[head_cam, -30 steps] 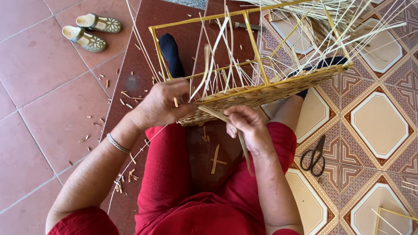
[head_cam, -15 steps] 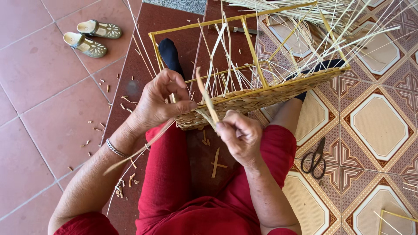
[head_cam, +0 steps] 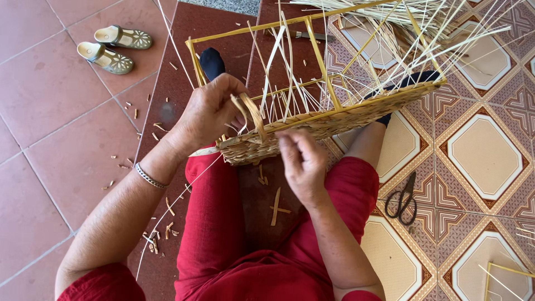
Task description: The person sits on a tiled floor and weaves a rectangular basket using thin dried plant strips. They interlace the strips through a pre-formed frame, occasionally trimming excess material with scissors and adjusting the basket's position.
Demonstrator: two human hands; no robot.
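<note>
**Basket weaving: base band woven, uprights still bare**

The basket point(head_cam: 329, 120) rests on its side across the person's lap, over the red-trousered legs, with its open frame pointing away toward the patterned tiles.

Left hand point(head_cam: 209, 114): fingers are closed around the near left corner of the basket, thumb and forefinger pinching a flat strip point(head_cam: 251, 114) that loops up and over the woven edge.

Right hand point(head_cam: 304, 161): fingers are curled and pressed together just below the woven edge, beside the loop. Whether they pinch the tail of the strip cannot be told.

Progress, as judged from the layout:
- Done: the yellow frame point(head_cam: 312, 44) is assembled; a dense woven band runs along the near side from the left corner to the right corner.
- Left: the thin uprights point(head_cam: 290, 95) above the band stand unwoven, and many loose ends fan out beyond the far edge. Most of the wall appears unworked.

Surroundings: scissors point(head_cam: 402, 198) lie on the patterned tiles to the right of the right knee. Cut scraps point(head_cam: 159, 237) are scattered on the red floor near the left arm. A pair of sandals point(head_cam: 114, 47) sits at the far left, well apart.
</note>
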